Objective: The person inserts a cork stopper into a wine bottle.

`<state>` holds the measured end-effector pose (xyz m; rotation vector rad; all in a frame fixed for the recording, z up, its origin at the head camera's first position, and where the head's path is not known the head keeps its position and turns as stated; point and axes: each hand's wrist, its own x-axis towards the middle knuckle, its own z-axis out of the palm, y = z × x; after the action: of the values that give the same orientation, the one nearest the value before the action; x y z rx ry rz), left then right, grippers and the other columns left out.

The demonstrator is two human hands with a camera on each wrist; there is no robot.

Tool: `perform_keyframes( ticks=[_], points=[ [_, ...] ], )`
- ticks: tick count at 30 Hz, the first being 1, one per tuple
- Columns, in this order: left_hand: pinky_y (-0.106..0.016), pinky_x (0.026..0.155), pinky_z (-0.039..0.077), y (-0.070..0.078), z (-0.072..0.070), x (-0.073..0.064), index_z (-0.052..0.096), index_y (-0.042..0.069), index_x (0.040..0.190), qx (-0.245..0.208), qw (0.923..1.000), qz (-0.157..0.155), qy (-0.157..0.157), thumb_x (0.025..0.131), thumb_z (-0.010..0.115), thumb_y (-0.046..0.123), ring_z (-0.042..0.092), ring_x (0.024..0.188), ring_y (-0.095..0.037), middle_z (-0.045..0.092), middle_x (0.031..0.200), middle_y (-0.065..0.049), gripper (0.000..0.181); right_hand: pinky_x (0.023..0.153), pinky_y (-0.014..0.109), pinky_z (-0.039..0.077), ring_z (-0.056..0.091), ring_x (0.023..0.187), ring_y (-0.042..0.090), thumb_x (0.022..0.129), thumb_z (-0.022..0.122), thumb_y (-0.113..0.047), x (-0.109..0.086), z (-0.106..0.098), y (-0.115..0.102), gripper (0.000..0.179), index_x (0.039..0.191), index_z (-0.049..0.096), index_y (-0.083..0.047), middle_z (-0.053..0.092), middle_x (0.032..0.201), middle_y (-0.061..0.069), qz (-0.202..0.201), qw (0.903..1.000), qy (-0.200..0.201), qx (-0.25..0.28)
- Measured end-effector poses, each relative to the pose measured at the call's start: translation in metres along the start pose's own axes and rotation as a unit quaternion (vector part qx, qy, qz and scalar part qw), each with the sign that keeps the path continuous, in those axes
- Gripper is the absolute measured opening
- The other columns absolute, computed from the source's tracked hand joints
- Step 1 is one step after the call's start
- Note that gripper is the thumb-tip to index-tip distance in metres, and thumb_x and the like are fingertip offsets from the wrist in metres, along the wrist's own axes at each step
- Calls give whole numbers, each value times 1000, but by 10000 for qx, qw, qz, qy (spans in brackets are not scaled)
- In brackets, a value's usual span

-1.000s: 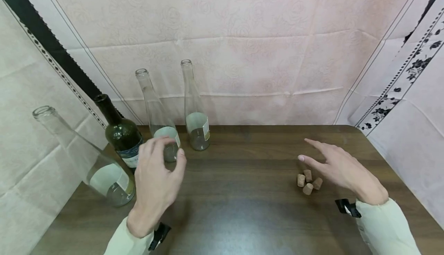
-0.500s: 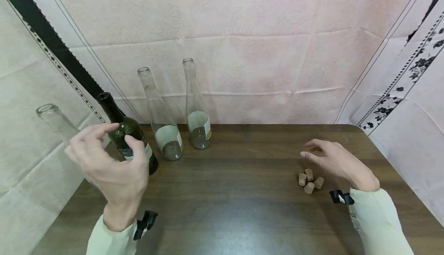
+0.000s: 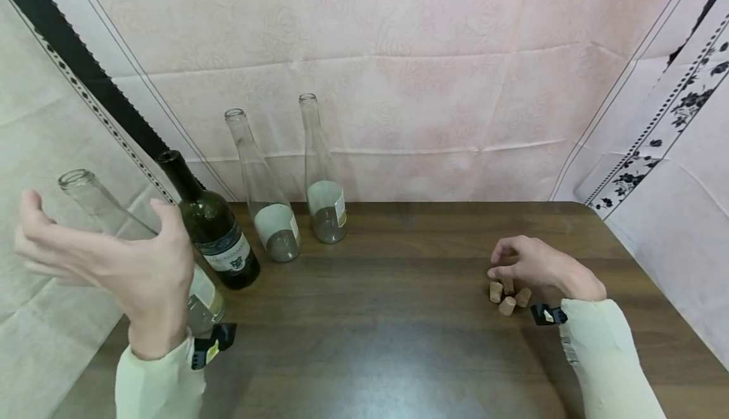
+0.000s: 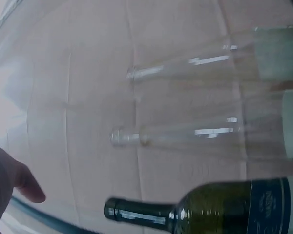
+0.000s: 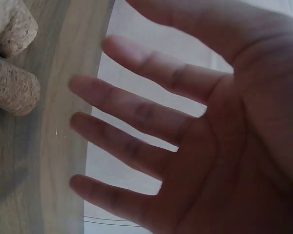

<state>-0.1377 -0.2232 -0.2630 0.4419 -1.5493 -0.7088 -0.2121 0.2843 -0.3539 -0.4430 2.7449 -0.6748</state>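
Observation:
In the head view my left hand (image 3: 122, 257) is raised at the left, thumb and fingers spread apart. It holds nothing and covers the middle of a clear glass bottle (image 3: 200, 299), whose neck shows above the hand. Beside it stands a dark green wine bottle (image 3: 219, 229) with a blue and white label. My right hand (image 3: 538, 264) hovers at the right, fingertips down close over several small corks (image 3: 506, 306) on the table. In the right wrist view its fingers (image 5: 141, 114) are spread with nothing between them, and corks (image 5: 14, 87) lie beyond the fingertips.
Two more clear bottles, one (image 3: 276, 226) next to the wine bottle and another (image 3: 326, 204) right of it, stand near the back edge of the wooden table (image 3: 387, 318). Pale cloth (image 3: 421, 115) hangs behind the table and along both sides.
My left hand has moved left past the wine bottle to the leftmost clear bottle, opening wider. My right hand has turned down and come closer to the corks. Bottles and corks stay in place.

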Motion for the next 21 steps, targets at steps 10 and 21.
perform_keyframes(
  ticks=[10, 21],
  points=[
    [-31, 117, 20, -13, -5, 18, 37, 22, 143, 252, 9851, -1333, -1057, 84, 71, 36, 28, 126, -1, 41, 141, 10, 70, 73, 33, 48, 57, 83, 17, 86, 81, -21, -2, 5, 4, 17, 93, 70, -10, 68, 92, 1, 86, 9970, -681, 343],
    [-21, 89, 27, -32, -1, 27, 49, 32, 114, 504, 9536, -2329, -1838, 87, 70, 44, 38, 93, 2, 41, 97, 21, 36, 70, 33, 52, 58, 82, 16, 86, 79, -15, 3, 13, 9, 11, 93, 75, -9, 68, 89, 3, -49, 9961, -746, 470]
  ],
)
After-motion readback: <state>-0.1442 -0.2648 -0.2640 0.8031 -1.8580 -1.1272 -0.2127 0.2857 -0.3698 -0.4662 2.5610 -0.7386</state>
